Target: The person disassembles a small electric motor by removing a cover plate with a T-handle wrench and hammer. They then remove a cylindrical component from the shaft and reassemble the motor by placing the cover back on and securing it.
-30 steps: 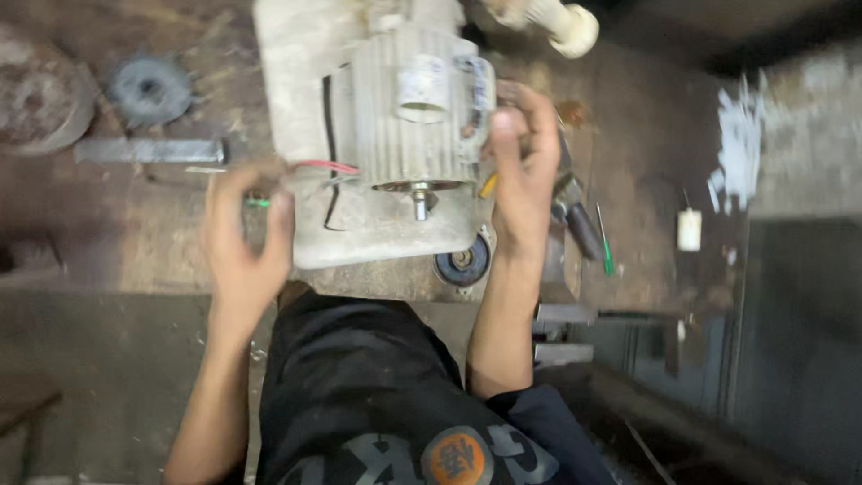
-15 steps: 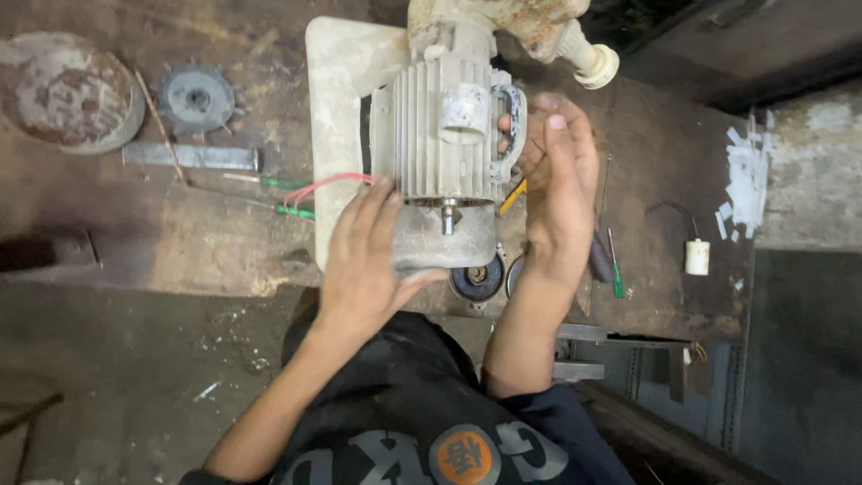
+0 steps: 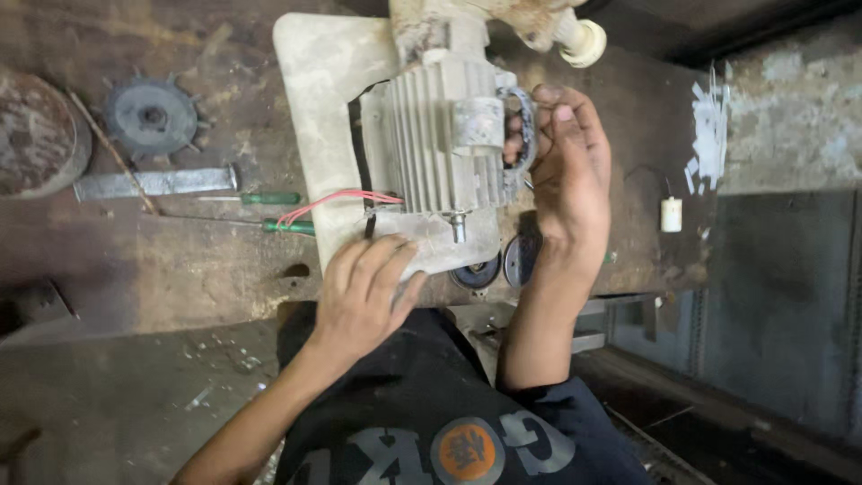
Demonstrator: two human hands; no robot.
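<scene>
A grey finned electric motor point(image 3: 440, 153) lies on a white board point(image 3: 314, 81) on the worn workbench, its short shaft point(image 3: 459, 227) pointing toward me. My left hand point(image 3: 364, 296) lies over the motor's near end cover, fingers pressed on it. The fingers of my right hand point(image 3: 570, 180) are on the motor's right side, against a metal loop handle there. Red wires point(image 3: 332, 202) come out of the motor's left side across the board.
Two green-handled screwdrivers point(image 3: 269, 198) and a flat metal bar point(image 3: 153, 183) lie left of the board. A toothed sprocket point(image 3: 150, 117) and a rusty disc point(image 3: 31, 135) sit further left. Two dark round parts point(image 3: 476, 271) rest at the bench's near edge. A small white cylinder point(image 3: 671, 214) stands at the right.
My left hand has moved from the bench left of the board onto the motor's near end cover. My right hand stays on the motor's right side.
</scene>
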